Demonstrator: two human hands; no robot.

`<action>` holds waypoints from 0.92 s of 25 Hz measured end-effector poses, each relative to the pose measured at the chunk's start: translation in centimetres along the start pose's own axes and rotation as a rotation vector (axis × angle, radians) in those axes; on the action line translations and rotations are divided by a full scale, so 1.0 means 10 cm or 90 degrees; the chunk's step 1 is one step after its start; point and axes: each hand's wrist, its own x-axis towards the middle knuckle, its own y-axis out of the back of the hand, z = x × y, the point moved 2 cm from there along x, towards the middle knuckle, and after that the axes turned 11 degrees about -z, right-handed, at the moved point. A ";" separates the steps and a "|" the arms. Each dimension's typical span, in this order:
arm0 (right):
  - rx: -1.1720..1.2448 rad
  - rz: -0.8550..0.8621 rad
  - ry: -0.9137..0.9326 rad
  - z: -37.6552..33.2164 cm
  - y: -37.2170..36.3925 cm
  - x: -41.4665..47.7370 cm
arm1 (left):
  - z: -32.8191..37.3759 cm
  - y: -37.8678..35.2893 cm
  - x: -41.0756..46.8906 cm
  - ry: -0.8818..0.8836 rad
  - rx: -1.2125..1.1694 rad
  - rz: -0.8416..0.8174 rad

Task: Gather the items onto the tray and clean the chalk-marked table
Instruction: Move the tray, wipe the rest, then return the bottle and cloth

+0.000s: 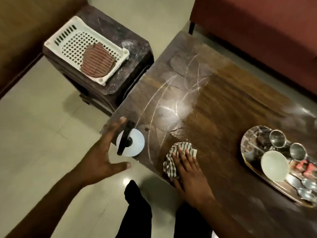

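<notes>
The dark wooden table (223,107) carries white chalk marks (171,93) across its middle. At its near edge the right hand (190,170) lies flat, fingers extended, pressing a checked cloth (176,157) onto the wood. The left hand (103,152) is spread open, gripping nothing, just beside a white spray bottle (131,143) standing at the table's corner. To the right, a metal tray (248,148) holds two steel cups (277,138), a white bowl (274,164) and spoons (305,188).
</notes>
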 end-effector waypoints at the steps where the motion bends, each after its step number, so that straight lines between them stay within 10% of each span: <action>1: 0.004 0.016 -0.017 -0.05 -0.01 0.01 | 0.07 -0.08 0.12 -0.034 -0.027 -0.009; 9: 0.045 0.009 -0.116 -0.21 -0.05 0.15 | 0.34 -0.20 0.70 -0.143 -0.131 0.138; 15: -0.010 0.080 -0.069 0.14 0.08 0.34 | 0.91 0.06 1.45 -0.016 -0.100 0.113; 23: 0.248 0.230 -0.203 1.14 1.13 1.03 | 1.17 0.32 2.34 -0.069 -0.062 0.218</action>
